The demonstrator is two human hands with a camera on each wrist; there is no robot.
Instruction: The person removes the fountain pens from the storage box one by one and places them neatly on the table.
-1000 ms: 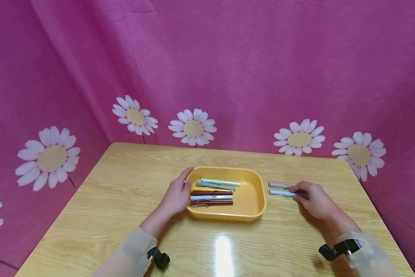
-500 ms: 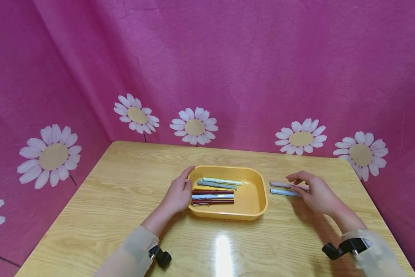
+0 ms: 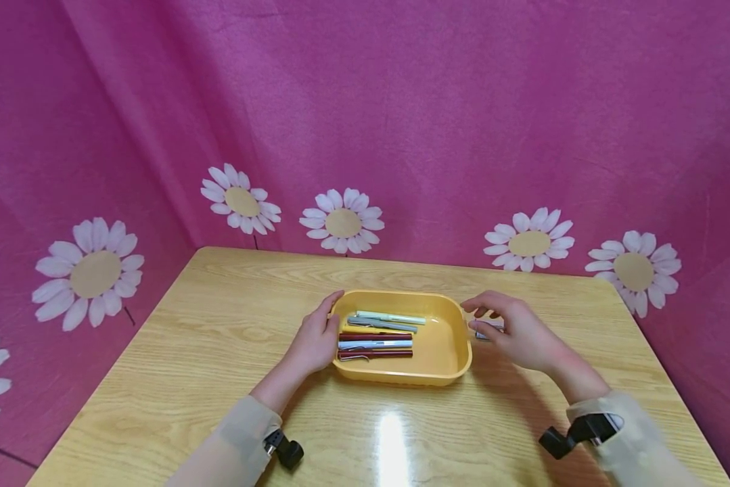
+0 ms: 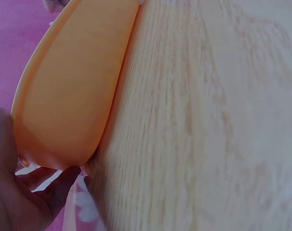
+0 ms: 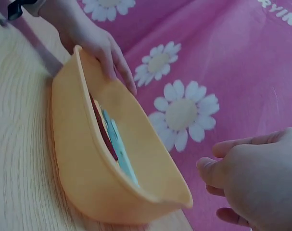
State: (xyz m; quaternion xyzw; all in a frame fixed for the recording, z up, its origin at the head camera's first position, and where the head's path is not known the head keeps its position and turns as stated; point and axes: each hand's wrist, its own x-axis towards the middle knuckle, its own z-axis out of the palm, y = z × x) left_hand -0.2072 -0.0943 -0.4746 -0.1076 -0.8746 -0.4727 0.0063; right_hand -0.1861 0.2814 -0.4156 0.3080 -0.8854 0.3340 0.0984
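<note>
In the head view, my left hand (image 3: 309, 341) holds the left end of a yellow plastic tray (image 3: 438, 380), thumb over the rim and fingers along the outside. Several capped pens lie side by side in the tray's left part: a pale green pen (image 3: 395, 318), a grey one, a yellow one, two dark red ones and a light blue pen (image 3: 379, 345). My right hand (image 3: 519, 331) hovers by the tray's right end, fingers loosely bent. Nothing shows between them in the right wrist view. Beneath it, pens (image 3: 482, 333) on the table are mostly hidden.
The wooden table (image 3: 218, 325) extends around the tray. Behind and beside it hangs a pink cloth (image 3: 425, 135) with white daisies. A black camera mount sits on each wrist.
My right hand has let go of the light blue pen beside the lilac one on the table, lifted, and moved left to the tray's right end. My left hand has stayed on the tray.
</note>
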